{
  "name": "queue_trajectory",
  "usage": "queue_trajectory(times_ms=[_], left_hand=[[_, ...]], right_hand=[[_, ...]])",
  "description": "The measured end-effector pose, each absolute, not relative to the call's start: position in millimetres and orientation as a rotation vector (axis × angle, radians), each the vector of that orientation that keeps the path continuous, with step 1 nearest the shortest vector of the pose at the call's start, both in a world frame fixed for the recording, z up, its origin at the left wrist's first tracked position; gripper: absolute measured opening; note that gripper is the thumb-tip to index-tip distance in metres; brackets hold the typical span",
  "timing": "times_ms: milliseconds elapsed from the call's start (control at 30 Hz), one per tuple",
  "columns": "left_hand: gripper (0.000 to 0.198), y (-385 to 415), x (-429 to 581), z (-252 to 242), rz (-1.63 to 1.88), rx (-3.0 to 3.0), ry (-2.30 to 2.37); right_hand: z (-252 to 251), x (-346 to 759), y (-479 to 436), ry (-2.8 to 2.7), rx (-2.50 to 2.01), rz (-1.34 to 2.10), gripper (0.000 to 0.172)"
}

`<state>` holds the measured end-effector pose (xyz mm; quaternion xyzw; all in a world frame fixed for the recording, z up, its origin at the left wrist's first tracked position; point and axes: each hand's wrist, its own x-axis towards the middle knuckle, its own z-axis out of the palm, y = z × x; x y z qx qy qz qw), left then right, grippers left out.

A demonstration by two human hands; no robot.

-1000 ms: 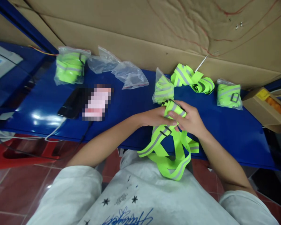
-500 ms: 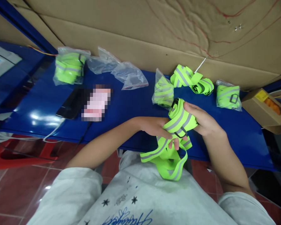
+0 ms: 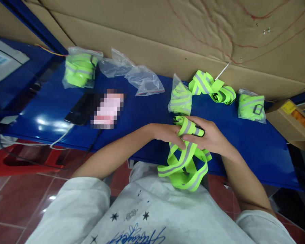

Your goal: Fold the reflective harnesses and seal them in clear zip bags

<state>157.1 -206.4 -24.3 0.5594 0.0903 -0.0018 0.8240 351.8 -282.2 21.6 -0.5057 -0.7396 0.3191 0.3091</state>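
Note:
Both my hands meet over the near edge of the blue table. A neon-green reflective strap with grey stripes is partly rolled up between them. My left hand grips the roll from the left, fingers curled on it. My right hand closes over the roll from the right, fingers laid across its top. The loose end of the strap hangs in loops below the table edge, over my lap.
Bagged rolled straps lie at the back: one far left, one centre, one right. A loose unbagged strap lies between them. Two empty clear bags, a dark phone, a cardboard box and a cardboard wall behind.
The roll rose and turned upright between my hands half a second ago, then came back down flat. The hanging loops have shortened slightly. The view shifted a little.

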Motion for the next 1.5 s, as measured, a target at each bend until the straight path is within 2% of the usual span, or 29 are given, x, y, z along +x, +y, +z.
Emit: queue_trajectory(times_ms=[133, 333, 400, 467, 533, 667, 733, 900, 1033, 1100, 1267, 1333, 1433, 1500], left_hand=[[0.034, -217.7, 166.4, -24.2, 0.097, 0.928, 0.203], [0.045, -220.4, 168.3, -17.0, -0.050, 0.780, 0.078], [0.050, -218.3, 166.0, -15.4, -0.140, 0.877, 0.044], [0.053, -217.3, 165.0, -15.0, -0.189, 0.948, 0.027], [0.052, -217.6, 165.8, -15.4, -0.135, 0.977, 0.043], [0.034, -219.8, 167.7, -13.1, 0.158, 1.146, 0.229], [0.033, -221.3, 166.4, -8.6, 0.186, 1.166, 0.251], [0.056, -222.3, 163.3, -1.9, 0.075, 1.006, 0.123], [0.042, -213.1, 162.7, -4.9, 0.346, 1.290, 0.390], [0.044, -207.5, 159.3, -1.2, 0.410, 1.338, 0.445], [0.062, -198.7, 147.7, 13.4, 0.398, 0.929, 0.315], [0.055, -194.7, 145.4, 13.5, 0.324, 0.980, 0.297], [0.043, -186.1, 141.9, 10.9, 0.243, 1.356, 0.416], [0.042, -179.7, 138.1, 11.4, 0.200, 1.532, 0.441]], right_hand=[[18.2, 350.0, -280.4, -1.861, -1.384, 0.750, 0.053], [29.5, 350.0, -283.5, -1.870, -1.323, 0.557, 0.048], [33.8, 349.8, -285.6, -1.827, -1.341, 0.570, 0.045], [35.7, 351.3, -286.4, -1.697, -1.389, 0.660, 0.035], [35.4, 354.9, -285.2, -1.485, -1.425, 0.792, 0.028], [32.3, 363.9, -278.3, -1.071, -1.388, 1.012, 0.041], [30.8, 366.1, -275.3, -0.998, -1.372, 1.009, 0.045], [26.0, 366.4, -273.9, -1.089, -1.382, 0.696, 0.040], [24.2, 371.3, -272.6, -1.097, -1.277, 0.385, 0.037], [25.4, 375.5, -270.6, -1.023, -1.205, 0.396, 0.038], [29.4, 386.0, -263.4, -0.880, -1.092, 0.588, 0.045], [29.0, 388.8, -261.2, -0.919, -1.150, 0.564, 0.047], [26.8, 389.8, -260.0, -0.933, -1.225, 0.531, 0.048], [25.8, 389.7, -260.3, -0.920, -1.234, 0.562, 0.048]])
